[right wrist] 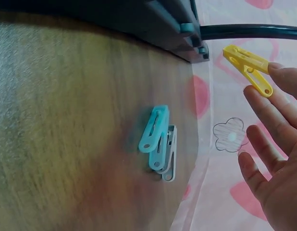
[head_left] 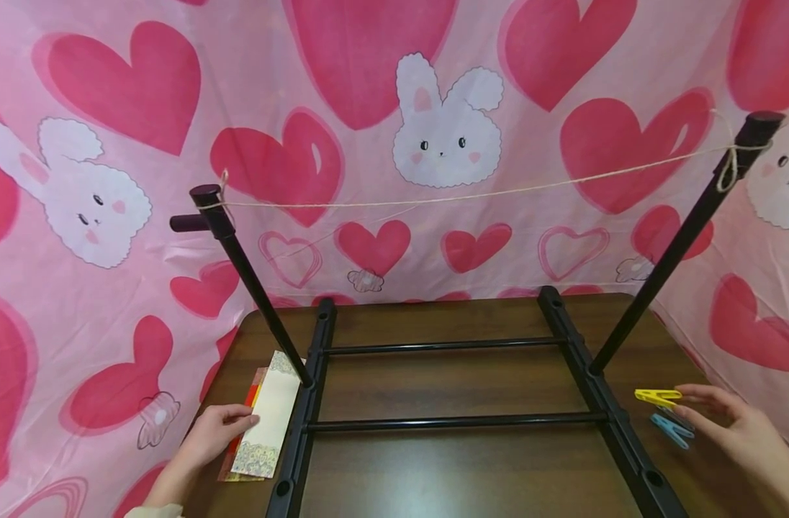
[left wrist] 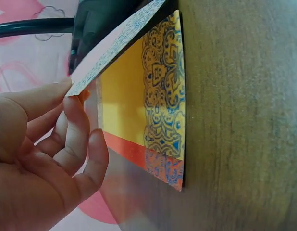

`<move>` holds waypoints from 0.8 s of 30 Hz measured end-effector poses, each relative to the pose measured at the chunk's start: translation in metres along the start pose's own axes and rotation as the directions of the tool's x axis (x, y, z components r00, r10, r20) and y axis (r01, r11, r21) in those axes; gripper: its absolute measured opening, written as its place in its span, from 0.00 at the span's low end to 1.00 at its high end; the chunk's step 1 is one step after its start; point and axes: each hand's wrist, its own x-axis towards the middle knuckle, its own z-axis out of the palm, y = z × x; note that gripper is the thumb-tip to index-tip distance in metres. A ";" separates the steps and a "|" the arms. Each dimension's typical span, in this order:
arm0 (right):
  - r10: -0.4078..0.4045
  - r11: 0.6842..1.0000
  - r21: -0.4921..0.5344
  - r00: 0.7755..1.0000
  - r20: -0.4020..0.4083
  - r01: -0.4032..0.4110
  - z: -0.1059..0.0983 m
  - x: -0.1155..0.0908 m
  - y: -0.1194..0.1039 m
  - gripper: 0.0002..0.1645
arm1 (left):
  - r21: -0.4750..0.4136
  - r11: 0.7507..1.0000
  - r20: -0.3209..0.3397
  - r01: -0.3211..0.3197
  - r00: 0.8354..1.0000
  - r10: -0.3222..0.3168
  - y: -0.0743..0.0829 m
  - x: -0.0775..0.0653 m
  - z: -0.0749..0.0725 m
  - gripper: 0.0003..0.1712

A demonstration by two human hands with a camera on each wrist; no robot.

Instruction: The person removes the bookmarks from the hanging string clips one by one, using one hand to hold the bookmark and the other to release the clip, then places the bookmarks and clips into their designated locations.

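Between thumb and fingers, my left hand (head_left: 216, 432) pinches the edge of a cream card (head_left: 270, 421) with a patterned end. In the left wrist view that card tilts up off a yellow card (left wrist: 123, 96) with a dark ornamental band, and a red card (left wrist: 127, 150) lies under the yellow one. On the other side, my right hand (head_left: 741, 424) holds a yellow clothespin (head_left: 656, 396) by its handle ends, raised above the table. Below it, a blue clothespin (right wrist: 157, 137) lies on the wood, partly over a grey clothespin (right wrist: 171, 156).
A black frame (head_left: 459, 422) with two crossbars stands on the brown table (head_left: 472, 471). Two slanted posts rise from it, and a thin string (head_left: 485, 194) is tied between their tops. Behind hangs a pink cloth (head_left: 368, 180) with hearts and rabbits.
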 end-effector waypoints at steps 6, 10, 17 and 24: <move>0.063 0.998 -0.026 0.997 0.044 -0.061 0.001 0.000 0.000 0.32 | 0.001 1.000 0.008 0.019 1.000 -0.019 -0.002 0.001 0.000 0.15; 0.065 0.998 -0.005 0.997 0.046 -0.065 0.002 -0.001 0.000 0.30 | -0.031 0.999 0.016 0.035 0.999 -0.035 -0.004 0.002 0.001 0.15; 0.035 0.999 0.005 0.999 0.015 -0.035 0.005 -0.004 0.001 0.29 | -0.007 0.998 0.025 0.055 0.998 -0.055 -0.007 0.002 0.002 0.15; 0.119 0.991 -0.074 0.988 0.098 -0.112 0.005 0.000 -0.002 0.36 | 0.063 0.998 0.027 0.028 0.999 -0.030 -0.008 0.007 0.004 0.14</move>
